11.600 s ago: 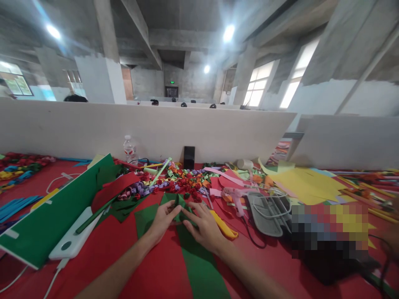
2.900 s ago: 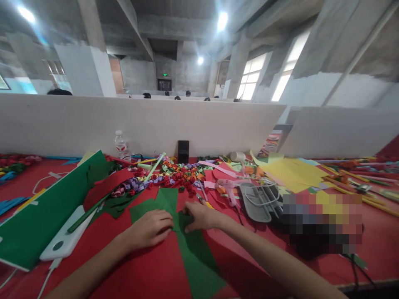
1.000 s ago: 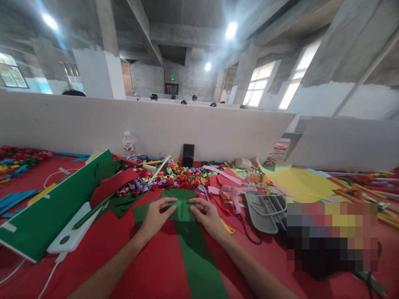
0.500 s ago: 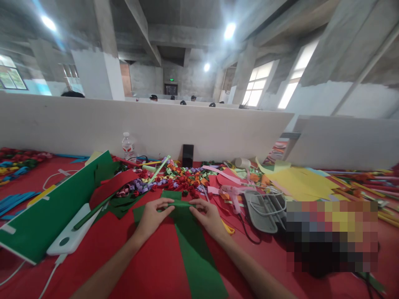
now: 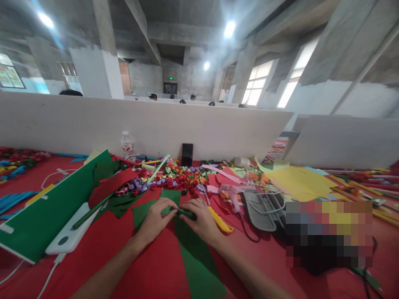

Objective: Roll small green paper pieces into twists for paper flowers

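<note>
Between my two hands is a small rolled piece of dark green paper (image 5: 187, 213), held just above the red tabletop. The fingertips of my left hand (image 5: 156, 221) pinch its left end. My right hand (image 5: 202, 218) is closed around the right part, with fingers curled over it. Beneath them a long green paper strip (image 5: 201, 261) runs toward me, and other green paper (image 5: 170, 194) lies just beyond. A yellow-handled tool (image 5: 222, 221) rests to the right of my right hand.
Small curled paper pieces (image 5: 174, 178) are heaped ahead. A pink glue gun (image 5: 232, 195) and grey tray (image 5: 260, 214) sit right. Left are a green board (image 5: 62, 203), a white power strip (image 5: 67, 234) and a thin green roll (image 5: 92, 211). A bottle (image 5: 126, 145) and phone (image 5: 187, 154) stand behind.
Both hands have come closer together on the green paper. It looked like a flat, narrow fold stretched between the fingertips before; now a short, tilted roll shows, with the right fingers curled further round it.
</note>
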Motion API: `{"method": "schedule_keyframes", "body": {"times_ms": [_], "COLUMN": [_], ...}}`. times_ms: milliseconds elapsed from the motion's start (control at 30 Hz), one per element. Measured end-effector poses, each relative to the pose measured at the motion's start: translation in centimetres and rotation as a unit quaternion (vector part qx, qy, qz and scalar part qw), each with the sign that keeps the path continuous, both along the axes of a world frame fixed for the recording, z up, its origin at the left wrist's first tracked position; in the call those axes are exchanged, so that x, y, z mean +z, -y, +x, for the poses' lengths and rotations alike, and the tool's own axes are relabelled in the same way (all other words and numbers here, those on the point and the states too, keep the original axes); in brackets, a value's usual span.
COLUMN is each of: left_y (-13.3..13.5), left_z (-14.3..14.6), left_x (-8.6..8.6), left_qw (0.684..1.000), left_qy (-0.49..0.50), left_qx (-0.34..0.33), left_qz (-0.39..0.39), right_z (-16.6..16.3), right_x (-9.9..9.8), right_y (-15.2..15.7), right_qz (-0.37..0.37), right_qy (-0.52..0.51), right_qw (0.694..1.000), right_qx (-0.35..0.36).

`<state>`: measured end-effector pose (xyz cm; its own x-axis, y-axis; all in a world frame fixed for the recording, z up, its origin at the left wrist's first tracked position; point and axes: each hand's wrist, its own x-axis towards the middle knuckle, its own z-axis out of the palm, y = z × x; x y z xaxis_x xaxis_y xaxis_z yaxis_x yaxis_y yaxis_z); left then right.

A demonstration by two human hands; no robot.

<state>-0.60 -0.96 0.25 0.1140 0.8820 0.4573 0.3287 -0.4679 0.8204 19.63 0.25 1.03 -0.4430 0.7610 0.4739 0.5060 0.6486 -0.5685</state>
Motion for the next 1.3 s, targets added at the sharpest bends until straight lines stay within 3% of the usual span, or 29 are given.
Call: {"method": "schedule_keyframes", "body": {"times_ms": [133,233,300,600,767,1000,1300], "left_y": [-0.6,-0.8,-0.6,0.1,-0.1,-0.3,0.0], "left_z": [0.7,1.0,1.1,1.5,1.6,1.2,1.4], "left_x": [-1.1,-1.8,-1.9,-0.8,-1.0,-1.4,-0.9], "left_qw": [0.988,0.973,0.967,0.971,0.954,0.969,0.971], "left_qy": [0.121,0.154,0.157,0.150,0.196,0.167,0.160], "left_qx": [0.008,-0.042,-0.050,-0.033,-0.007,-0.009,-0.007], "left_qz": [-0.094,-0.168,-0.196,-0.182,-0.226,-0.182,-0.180], "right_z": [-1.0,-1.4,-1.5,-1.4,-1.5,-1.7,-1.7], "right_x": [-0.8,-1.2,-1.2,-1.9,-1.7,-1.9,-2.0], "right_y": [-0.1,-0.1,0.0,-0.4,-0.1,-0.2,-0.1], "right_qz": [-0.142,-0.262,-0.299,-0.298,-0.295,-0.305,-0.314], "right_qy": [-0.116,-0.245,-0.278,-0.279,-0.258,-0.257,-0.274], "right_qw": [0.983,0.930,0.907,0.912,0.918,0.916,0.907], "right_qx": [0.022,0.080,0.106,0.039,0.055,0.040,0.057]}}
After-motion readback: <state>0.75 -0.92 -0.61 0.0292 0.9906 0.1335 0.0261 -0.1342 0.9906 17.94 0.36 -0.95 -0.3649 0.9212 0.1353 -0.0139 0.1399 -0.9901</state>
